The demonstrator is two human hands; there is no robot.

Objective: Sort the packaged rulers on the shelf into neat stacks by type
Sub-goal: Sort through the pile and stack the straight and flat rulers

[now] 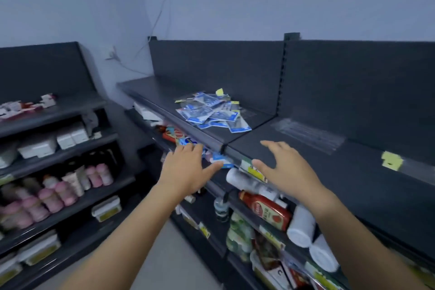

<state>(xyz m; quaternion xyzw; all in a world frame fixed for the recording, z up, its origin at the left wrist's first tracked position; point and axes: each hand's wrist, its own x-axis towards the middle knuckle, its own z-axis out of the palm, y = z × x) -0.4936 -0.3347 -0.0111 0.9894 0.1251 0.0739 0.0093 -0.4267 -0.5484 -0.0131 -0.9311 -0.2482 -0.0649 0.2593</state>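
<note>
A: How is the sorting looking?

B: Barely begun, I'd judge. The rulers (pixel 213 112) are lying in 1 jumbled heap on the top shelf (pixel 256 148), with blue-and-white packs overlapping at all angles and a few yellow tags sticking out.

A: Any neat stacks showing?

B: None. Further right, some long clear packs (pixel 310 135) are lying flat on the same shelf, well apart from the heap, and a yellow-tagged one (pixel 390 160) is sitting beyond them. I cannot tell whether those count as sorted.

A: And the hands?

B: Both are holding nothing. The left hand (pixel 186 169) is hovering in front of the shelf's edge, fingers straight and spread. The right hand (pixel 286 165) is hovering over the shelf's front, fingers spread too, near the heap but not touching it.

A: So what is remaining?

B: Nearly everything: pulling the heap apart, telling the types, and stacking each.
</note>
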